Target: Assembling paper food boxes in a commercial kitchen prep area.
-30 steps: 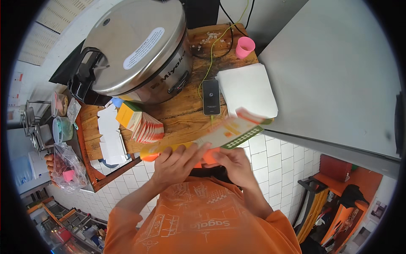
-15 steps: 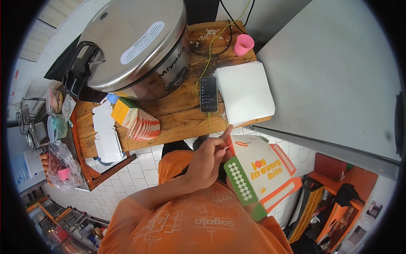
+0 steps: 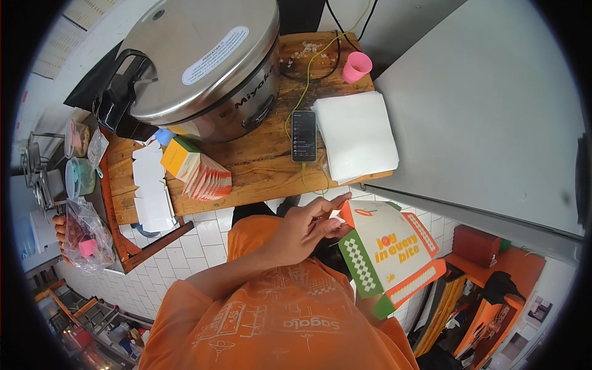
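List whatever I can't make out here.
All in the head view:
- Right hand's fingers: hidden behind the printed carton.
- Steel cooker: far side cut off by the upper edge.
- Phone: screen text too small to read.

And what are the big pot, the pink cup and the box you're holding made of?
The big pot looks mostly shiny metal, perhaps steel: it reflects light in streaks. The pink cup seems smooth plastic, with even colour. The box looks like thin, smooth printed card: flat panels, crisp folds.
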Tool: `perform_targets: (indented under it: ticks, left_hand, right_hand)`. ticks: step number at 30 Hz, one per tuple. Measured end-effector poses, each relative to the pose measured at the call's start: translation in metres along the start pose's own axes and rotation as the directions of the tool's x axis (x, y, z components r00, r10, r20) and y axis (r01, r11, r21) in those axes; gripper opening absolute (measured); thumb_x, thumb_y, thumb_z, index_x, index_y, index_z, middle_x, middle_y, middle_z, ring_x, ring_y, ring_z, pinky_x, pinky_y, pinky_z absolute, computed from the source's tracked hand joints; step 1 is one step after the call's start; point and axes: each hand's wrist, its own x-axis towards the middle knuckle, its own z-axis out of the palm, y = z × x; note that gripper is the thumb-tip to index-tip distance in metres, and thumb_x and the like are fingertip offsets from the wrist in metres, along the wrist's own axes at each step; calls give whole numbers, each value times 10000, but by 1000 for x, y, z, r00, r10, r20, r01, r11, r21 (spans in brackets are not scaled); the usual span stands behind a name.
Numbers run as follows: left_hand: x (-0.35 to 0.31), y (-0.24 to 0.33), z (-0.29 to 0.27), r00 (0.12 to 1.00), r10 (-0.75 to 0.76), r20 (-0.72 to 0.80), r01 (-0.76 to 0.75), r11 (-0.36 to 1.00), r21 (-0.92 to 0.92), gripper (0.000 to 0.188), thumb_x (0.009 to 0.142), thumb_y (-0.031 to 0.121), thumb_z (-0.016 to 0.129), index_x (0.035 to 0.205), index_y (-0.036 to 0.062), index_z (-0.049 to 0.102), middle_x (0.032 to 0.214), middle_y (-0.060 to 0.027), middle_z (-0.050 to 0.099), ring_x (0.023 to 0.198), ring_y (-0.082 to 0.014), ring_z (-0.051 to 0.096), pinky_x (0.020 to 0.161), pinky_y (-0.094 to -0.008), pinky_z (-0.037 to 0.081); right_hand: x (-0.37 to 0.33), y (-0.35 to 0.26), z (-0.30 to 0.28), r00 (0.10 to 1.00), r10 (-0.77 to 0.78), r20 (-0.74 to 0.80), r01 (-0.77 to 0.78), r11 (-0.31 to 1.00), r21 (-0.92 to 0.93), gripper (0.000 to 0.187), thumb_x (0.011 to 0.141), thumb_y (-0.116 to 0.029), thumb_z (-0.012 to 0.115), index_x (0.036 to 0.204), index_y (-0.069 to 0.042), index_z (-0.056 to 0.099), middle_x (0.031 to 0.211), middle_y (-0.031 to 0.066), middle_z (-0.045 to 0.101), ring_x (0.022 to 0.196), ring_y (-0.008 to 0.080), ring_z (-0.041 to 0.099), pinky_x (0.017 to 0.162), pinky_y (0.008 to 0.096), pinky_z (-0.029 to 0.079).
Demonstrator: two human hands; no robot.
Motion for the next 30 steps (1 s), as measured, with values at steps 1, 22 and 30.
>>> perform_targets:
  ticks: [1,22,30]
  left_hand:
    - [-2,-1,-3,1000,20,-18,-20,1000,-13,147,960,42,582,1092,-15,553,945,-130,695,745,-80,593,722,-240,487]
    - [-108,-47,-81,448,33,-894,3,999,39,240,957,134,563,1133,-21,515,1125,-130,600,977,-197,605,827,-296,509]
    - [-143,-26,-123,317,161,-934,514,799,312,308,1017,188,514,1073,-79,656,798,-67,692,713,-102,622,657,-234,493]
  right_hand:
    - [3,1,3,1000,-7,-3,7,1000,-10,221,885,-120,642,1069,1,641,934,134,677,862,268,658,765,361,519]
    - [74,57,125,898,-187,397,328,887,-325,217,842,-98,669,1029,-1,618,907,137,652,870,289,638,781,382,492]
    - [69,3,121,688,-629,362,717,513,-472,348,811,-62,676,1136,-29,555,1101,185,630,999,380,614,911,446,461]
